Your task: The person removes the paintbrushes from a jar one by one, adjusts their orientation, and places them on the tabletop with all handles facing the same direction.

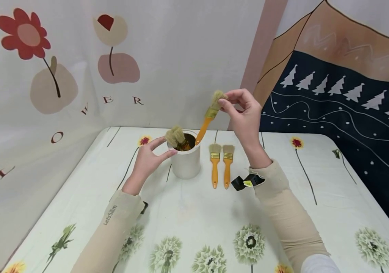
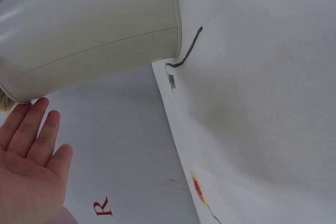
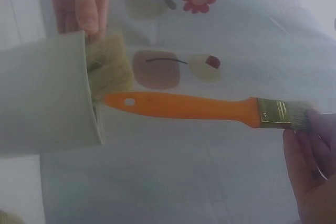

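My right hand pinches a paintbrush by its pale bristles. Its orange handle points down and left, with the tip at the rim of a white cylindrical holder. Bristles of upright paintbrushes stick out of the holder's left side; how many stand inside cannot be told. My left hand is at the holder's left rim, thumb in front and fingers behind. In the left wrist view the fingers look fairly straight, their tips near the rim.
Two more orange-handled paintbrushes, a left one and a right one, lie side by side right of the holder, bristles pointing away. A flower-printed cloth covers the table. Printed curtains hang behind it.
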The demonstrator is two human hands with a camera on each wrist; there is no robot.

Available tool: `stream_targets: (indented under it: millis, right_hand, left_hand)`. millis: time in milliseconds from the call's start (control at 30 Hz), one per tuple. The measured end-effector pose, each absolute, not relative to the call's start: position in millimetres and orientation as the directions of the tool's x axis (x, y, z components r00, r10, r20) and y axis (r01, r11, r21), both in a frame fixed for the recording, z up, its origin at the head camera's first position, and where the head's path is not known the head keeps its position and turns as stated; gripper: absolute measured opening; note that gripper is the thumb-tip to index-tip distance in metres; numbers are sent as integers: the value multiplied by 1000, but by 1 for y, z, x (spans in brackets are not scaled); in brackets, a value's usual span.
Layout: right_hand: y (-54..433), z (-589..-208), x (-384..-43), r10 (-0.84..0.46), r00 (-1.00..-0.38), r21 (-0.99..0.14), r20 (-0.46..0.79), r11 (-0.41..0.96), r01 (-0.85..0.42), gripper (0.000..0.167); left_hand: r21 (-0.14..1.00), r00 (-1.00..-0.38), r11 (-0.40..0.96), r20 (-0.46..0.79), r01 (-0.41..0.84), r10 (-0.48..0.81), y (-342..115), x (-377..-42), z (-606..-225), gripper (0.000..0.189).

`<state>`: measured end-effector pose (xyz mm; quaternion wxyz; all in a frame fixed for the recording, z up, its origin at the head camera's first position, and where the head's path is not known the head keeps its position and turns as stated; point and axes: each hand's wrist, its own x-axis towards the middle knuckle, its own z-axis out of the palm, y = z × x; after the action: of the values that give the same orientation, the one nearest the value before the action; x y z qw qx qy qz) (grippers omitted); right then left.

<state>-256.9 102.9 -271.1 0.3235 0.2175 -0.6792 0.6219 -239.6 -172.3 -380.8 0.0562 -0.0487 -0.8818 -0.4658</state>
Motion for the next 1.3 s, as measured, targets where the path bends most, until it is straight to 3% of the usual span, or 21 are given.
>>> stream_targets:
  millis: [300,1300]
  right_hand:
    - [119,-266,-258,149,-678,-694,720,137,-707,26]
    - [165,-309,-278,195,-791,-805,580,288,-519,25]
  left_hand:
    - [820,-988,554,152,145,34,-172,-238,-380,74]
    - [827,-987,541,157,151,37,-172,-239,-382,74]
